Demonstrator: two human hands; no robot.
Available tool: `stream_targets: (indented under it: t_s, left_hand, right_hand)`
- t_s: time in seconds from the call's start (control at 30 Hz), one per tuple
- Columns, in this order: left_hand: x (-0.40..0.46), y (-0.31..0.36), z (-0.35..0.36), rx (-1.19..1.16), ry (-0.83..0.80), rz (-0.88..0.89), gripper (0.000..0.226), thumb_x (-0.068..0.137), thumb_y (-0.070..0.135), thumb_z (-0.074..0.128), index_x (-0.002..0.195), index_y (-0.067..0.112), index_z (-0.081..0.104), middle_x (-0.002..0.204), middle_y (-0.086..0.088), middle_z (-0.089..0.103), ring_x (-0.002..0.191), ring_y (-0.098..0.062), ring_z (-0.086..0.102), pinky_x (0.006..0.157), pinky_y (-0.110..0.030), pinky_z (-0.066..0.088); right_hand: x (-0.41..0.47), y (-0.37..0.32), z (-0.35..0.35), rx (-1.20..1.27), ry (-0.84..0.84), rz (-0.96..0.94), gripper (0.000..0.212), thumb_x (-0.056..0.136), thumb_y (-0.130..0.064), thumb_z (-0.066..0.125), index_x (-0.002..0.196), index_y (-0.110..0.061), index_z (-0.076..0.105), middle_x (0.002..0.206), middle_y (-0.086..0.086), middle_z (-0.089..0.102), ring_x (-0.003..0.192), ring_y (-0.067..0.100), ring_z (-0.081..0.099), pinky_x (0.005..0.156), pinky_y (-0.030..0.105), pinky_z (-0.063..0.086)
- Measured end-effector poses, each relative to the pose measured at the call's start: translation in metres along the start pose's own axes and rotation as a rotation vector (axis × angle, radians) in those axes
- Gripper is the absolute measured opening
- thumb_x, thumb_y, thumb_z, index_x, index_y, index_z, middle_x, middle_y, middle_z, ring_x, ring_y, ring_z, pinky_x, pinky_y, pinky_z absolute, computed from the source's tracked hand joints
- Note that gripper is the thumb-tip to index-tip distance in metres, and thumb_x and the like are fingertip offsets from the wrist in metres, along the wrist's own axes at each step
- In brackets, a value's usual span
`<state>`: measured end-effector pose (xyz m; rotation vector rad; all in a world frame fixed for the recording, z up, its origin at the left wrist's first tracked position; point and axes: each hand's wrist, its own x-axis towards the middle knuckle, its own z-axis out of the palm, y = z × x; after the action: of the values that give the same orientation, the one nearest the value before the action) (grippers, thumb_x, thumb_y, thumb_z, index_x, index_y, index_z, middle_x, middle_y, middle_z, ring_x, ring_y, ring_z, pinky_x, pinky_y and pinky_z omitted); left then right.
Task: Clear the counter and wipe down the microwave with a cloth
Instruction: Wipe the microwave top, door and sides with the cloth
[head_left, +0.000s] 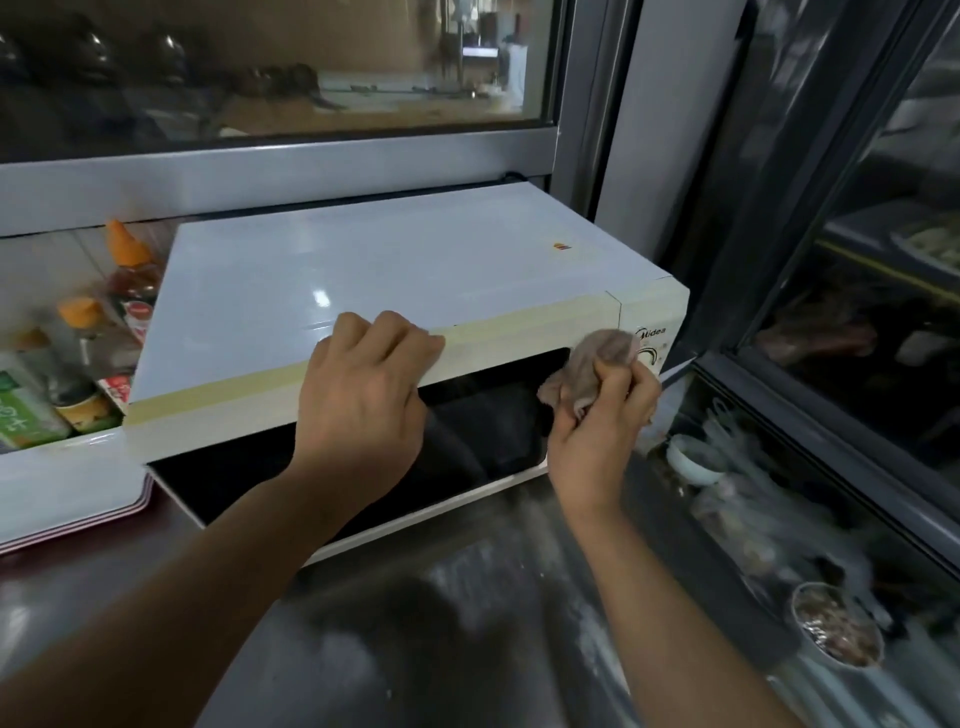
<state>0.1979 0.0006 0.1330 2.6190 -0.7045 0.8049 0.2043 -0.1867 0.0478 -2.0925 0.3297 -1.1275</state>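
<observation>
We note two bare forearms reaching forward over the dark, glossy counter, whose surface shows pale smears near the front edge. The right hand has its fingers closed around a crumpled pinkish-beige cloth, bunched in the fist and pressed against the front of the white box-shaped microwave, at the right end of the dark door window, just beside the control panel with its round dial. The left hand rests on the top front edge of the microwave, fingers curled down over the cream-coloured trim strip, holding nothing else. The microwave sits on the counter, its flat top bare except for a small coloured sticker towards the back right.

To the left of the microwave we record a white tray and, behind it, several bottles: one with a green label, and clear ones with orange caps. To the right stands a dark-framed glass display case with bowls inside; contents are blurred. Behind the microwave runs a grey metal window frame with reflective glass above.
</observation>
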Motion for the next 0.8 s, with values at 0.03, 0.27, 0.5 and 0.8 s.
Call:
stream_targets:
  t_s: [0.03, 0.27, 0.5, 0.8]
  left_hand:
    - [0.0, 0.001, 0.001, 0.008, 0.007, -0.016, 0.041, 0.064, -0.002, 0.053, 0.102, 0.006, 0.065, 0.094, -0.009, 0.061, 0.077, -0.032, 0.046, 0.063, -0.036, 0.038]
    - [-0.001, 0.005, 0.004, 0.05, 0.02, -0.067, 0.036, 0.069, 0.0, 0.056, 0.103, 0.007, 0.064, 0.095, -0.008, 0.059, 0.08, -0.03, 0.043, 0.063, -0.032, 0.029]
    - [-0.001, 0.008, 0.009, 0.085, 0.054, -0.115, 0.032, 0.071, 0.006, 0.053, 0.101, 0.01, 0.064, 0.095, -0.007, 0.058, 0.084, -0.03, 0.043, 0.066, -0.032, 0.028]
    - [-0.004, 0.002, 0.021, 0.134, 0.136, -0.036, 0.036, 0.064, 0.005, 0.057, 0.1, 0.01, 0.056, 0.093, -0.01, 0.054, 0.083, -0.027, 0.037, 0.064, -0.033, 0.025]
  right_hand:
    - [-0.007, 0.008, 0.002, 0.015, -0.022, 0.011, 0.047, 0.074, 0.008, 0.066, 0.118, 0.004, 0.05, 0.128, 0.023, 0.036, 0.117, 0.034, 0.044, 0.098, 0.018, 0.032]
    - [-0.033, 0.032, 0.002, 0.071, -0.137, 0.056, 0.035, 0.079, 0.004, 0.065, 0.105, 0.012, 0.044, 0.121, 0.028, 0.037, 0.114, 0.038, 0.046, 0.093, 0.049, 0.047]
    - [0.02, -0.004, -0.002, -0.037, -0.047, -0.115, 0.036, 0.069, 0.006, 0.067, 0.099, 0.009, 0.049, 0.119, 0.031, 0.04, 0.109, 0.039, 0.042, 0.096, 0.045, 0.042]
    - [-0.003, 0.022, 0.018, 0.126, 0.07, -0.038, 0.038, 0.074, 0.004, 0.063, 0.108, 0.012, 0.047, 0.115, 0.034, 0.04, 0.109, 0.044, 0.044, 0.09, 0.051, 0.047]
